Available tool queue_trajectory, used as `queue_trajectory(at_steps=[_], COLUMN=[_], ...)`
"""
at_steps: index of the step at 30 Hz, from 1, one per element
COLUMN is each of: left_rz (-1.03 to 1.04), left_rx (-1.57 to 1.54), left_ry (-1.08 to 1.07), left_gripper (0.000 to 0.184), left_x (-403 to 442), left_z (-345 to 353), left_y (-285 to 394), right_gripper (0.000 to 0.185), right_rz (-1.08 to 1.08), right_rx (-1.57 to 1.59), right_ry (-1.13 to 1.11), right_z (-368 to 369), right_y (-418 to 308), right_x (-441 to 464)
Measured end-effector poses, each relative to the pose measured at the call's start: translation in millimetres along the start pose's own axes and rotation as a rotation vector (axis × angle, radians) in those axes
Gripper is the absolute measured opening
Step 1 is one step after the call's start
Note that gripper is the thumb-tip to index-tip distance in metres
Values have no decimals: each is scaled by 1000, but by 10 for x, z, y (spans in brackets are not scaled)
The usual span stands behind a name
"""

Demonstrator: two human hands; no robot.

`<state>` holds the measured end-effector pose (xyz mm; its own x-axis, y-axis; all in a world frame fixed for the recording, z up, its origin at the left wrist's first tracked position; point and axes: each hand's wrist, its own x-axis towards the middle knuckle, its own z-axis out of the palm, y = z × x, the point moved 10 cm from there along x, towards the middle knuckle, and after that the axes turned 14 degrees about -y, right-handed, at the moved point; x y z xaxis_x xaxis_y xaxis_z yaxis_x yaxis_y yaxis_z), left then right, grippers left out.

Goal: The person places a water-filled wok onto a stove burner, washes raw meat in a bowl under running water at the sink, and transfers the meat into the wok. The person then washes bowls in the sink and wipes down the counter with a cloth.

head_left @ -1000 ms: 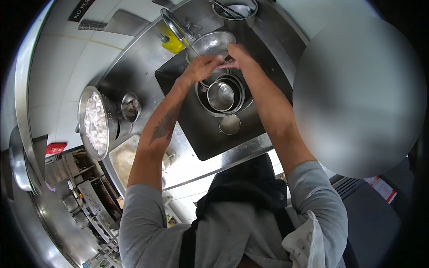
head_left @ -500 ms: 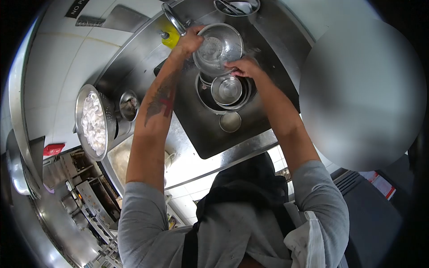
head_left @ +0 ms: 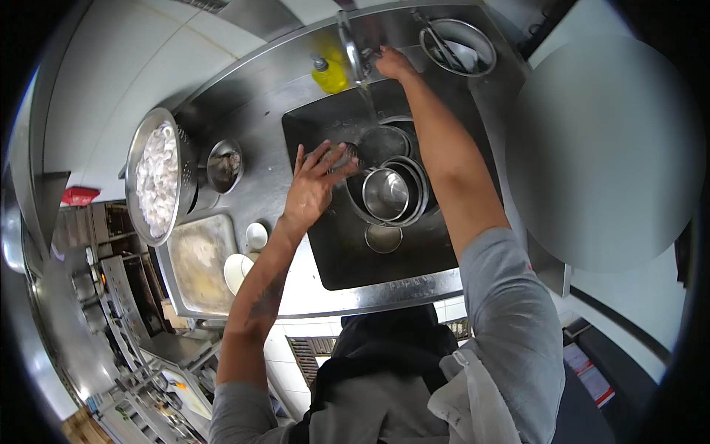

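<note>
My left hand [head_left: 309,194] is over the sink's left side, palm down with fingers spread, beside a dark blurred object at its fingertips. My right hand [head_left: 394,65] is closed at the tap handle, just right of the curved tap [head_left: 350,46]. Water runs from the spout into a round pan [head_left: 384,144] in the black sink [head_left: 344,263]. Below that pan, a small steel pot [head_left: 386,194] sits nested in larger round vessels. A small round strainer [head_left: 384,238] lies nearer the sink's front edge.
Left of the sink stand a colander of white pieces [head_left: 157,177], a small metal bowl [head_left: 224,166], a stained tray [head_left: 198,263] and white cups [head_left: 238,272]. A yellow bottle [head_left: 330,75] is by the tap. A bowl with utensils [head_left: 460,49] stands back right.
The clear-looking metal bowl has left my hands. My left hand has moved down and opened, and my right hand has moved up to the tap handle. The view has shifted.
</note>
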<state>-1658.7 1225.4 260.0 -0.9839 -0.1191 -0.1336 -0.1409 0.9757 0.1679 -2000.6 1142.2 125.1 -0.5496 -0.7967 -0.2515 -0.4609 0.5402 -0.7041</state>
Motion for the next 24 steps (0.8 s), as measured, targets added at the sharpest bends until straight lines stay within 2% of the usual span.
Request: queue_trajectory(at_steps=[1,3,4,5,7,9,11,12,13,14,15,16,17,18,19,20,21,22,23,24], left_rz=[-20,-20,-21,-33,9,24,55,51,84,82,105,75,55,-65,-152,-110,-33,-34,-53,-72], left_rx=[-2,77,122,113,77,46,-7,-18,-18,-29,-86,-149,-226,-473,-725,-926,-1131,-1112,-1184,-1258], left_ry=[8,83,122,126,194,217,277,328,413,421,507,519,538,591,663,732,798,854,807,757], left_gripper=[60,60,61,61,61,61,58,55,50,52,54,56,58,58,59,64,71,71,77,88], left_x=[-106,-344,-452,-524,-654,-728,-882,-998,-1124,-1239,-1401,-1552,-1693,-1838,-1994,-2080,-2202,-2434,-2578,-2857], left_z=[-53,-217,-285,-323,-473,-488,-484,-450,-358,-301,-312,-393,-438,-423,-373,-265,-143,-183,-71,-69], left_y=[-10,22,47,66,207,293,428,455,495,545,630,555,544,307,74,-90,-224,-257,-283,-354], right_gripper=[56,40,41,41,41,41,45,48,52,58,63,60,54,51,55,61,66,64,62,58], right_rz=[-17,101,174,169,26,11,7,138,68,-37,141,-18,-147,-149,-167,-136,-34,66,154,107], right_rx=[-8,-291,-253,-265,-228,-304,332,-296,-389,-306,-153,-222,40,303,528,852,1030,1018,1004,877], right_ry=[-12,-157,-148,-156,62,-53,-24,136,109,79,56,129,47,-217,-360,-612,-695,-577,-454,-450], right_z=[-46,-78,-116,-106,-335,-288,-205,-531,-515,-401,-373,-238,-7,390,776,1141,1499,1677,1870,1896], right_y=[-151,-346,-350,-396,-441,-202,507,-87,-401,-327,-477,-611,-682,-688,-623,-866,-840,-993,-1093,-1018], right_x=[-32,-102,-53,-54,-34,236,206,-624,-1153,-1385,-2014,-2300,-2721,-3004,-3322,-3752,-3927,-4085,-4256,-4242])
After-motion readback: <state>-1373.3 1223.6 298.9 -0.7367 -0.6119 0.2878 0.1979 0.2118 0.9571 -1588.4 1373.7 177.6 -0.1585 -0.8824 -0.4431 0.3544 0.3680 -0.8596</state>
